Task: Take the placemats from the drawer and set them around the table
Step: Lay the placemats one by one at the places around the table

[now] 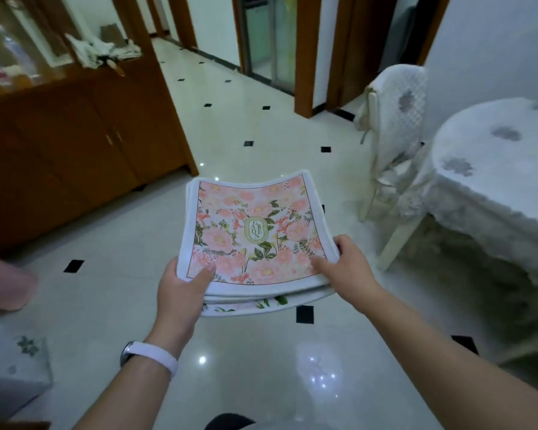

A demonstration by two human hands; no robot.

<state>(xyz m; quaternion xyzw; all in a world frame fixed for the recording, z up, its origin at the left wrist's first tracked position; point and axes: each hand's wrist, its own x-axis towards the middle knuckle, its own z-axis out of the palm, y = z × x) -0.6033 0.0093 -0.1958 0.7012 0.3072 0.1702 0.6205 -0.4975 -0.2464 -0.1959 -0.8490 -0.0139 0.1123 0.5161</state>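
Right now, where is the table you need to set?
Head view: the table, draped in white lace, stands at the right edge beside a covered chair, right of the placemats gripped by the left hand and right hand.

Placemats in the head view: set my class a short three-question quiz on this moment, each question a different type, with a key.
1. True or false: the left hand and right hand both grip the stack of placemats.
2. The cloth-covered table stands: A) right of the stack; B) left of it; C) under it.
3. Fill in: the label on the top placemat reads ____.
Key: 1 true; 2 A; 3 GARDEN.
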